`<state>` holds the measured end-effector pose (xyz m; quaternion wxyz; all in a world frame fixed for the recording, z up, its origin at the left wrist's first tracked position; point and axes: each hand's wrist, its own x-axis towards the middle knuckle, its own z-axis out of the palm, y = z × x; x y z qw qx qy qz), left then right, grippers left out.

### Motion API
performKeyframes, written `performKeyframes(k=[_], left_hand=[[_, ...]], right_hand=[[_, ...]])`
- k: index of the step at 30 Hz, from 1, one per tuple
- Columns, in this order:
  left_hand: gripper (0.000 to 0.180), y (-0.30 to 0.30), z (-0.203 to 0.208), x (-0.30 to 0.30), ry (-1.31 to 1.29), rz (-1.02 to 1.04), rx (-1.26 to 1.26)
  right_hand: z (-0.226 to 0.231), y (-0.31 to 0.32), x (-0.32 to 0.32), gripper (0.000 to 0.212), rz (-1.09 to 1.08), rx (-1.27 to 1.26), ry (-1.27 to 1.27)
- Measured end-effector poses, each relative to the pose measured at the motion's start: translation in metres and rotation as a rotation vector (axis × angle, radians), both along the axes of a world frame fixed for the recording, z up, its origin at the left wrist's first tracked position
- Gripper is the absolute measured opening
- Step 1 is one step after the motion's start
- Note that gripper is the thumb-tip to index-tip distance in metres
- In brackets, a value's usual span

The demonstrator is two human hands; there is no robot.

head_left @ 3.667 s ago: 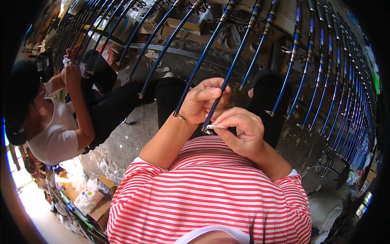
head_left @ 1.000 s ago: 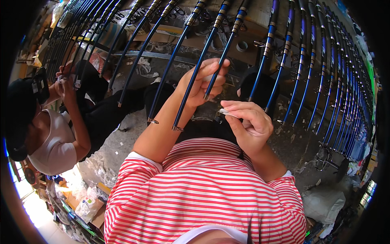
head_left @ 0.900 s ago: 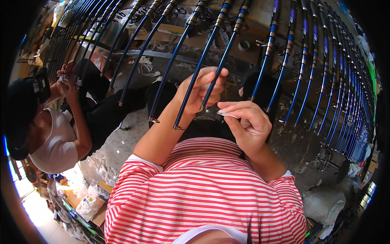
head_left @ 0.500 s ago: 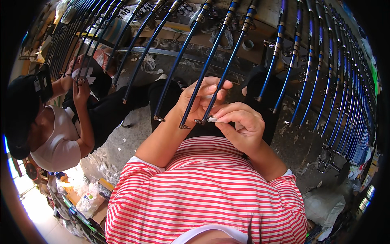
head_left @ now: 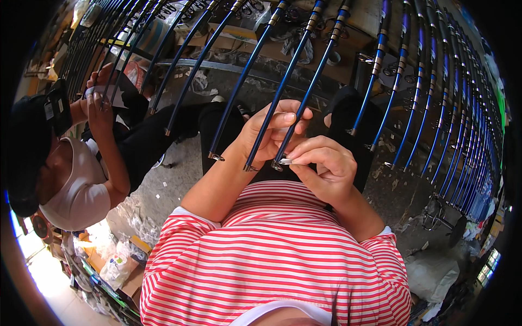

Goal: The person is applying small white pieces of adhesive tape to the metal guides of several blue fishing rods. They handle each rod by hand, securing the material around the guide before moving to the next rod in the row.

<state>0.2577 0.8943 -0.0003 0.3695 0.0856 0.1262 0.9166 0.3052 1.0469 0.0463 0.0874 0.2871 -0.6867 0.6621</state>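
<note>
Blue fishing rods hang side by side, tips toward me. My left hand (head_left: 272, 130) reaches in behind two of them, its fingers closed on the right-hand fishing rod (head_left: 314, 88) near the tip. At that rod's end sits a small metal ring guide (head_left: 277, 166). Beside the guide, my right hand (head_left: 331, 168) pinches a small white piece (head_left: 286, 161) between thumb and fingers, against the rod tip. A thin dark sliver shows along the right thumb; its kind is unclear. The neighbouring rod (head_left: 265, 126) passes in front of my left hand, its tip guide free.
On the left a co-worker (head_left: 76, 179) handles rods with both hands. More blue rods (head_left: 462, 136) crowd the right side. A metal rail (head_left: 217, 65) and cardboard boxes lie beyond. Plastic bags (head_left: 117, 266) are at lower left, a white sack (head_left: 433, 277) at lower right.
The rods have shifted slightly to the right in view. My hands keep nearly the same grip, the white piece still at the rod tip. The co-worker's hands have moved a little.
</note>
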Motion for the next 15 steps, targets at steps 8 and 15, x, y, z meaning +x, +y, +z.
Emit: performKeyframes(k=[8, 15], left_hand=[[0.027, 0.0057, 0.0042, 0.0026, -0.011, 0.050, -0.054], [0.027, 0.0050, 0.0051, -0.0037, 0.055, -0.038, -0.075]], right_hand=[[-0.0022, 0.0012, -0.0018, 0.013, 0.028, 0.002, 0.016], [-0.0027, 0.0022, -0.0036, 0.014, 0.033, 0.008, 0.028]])
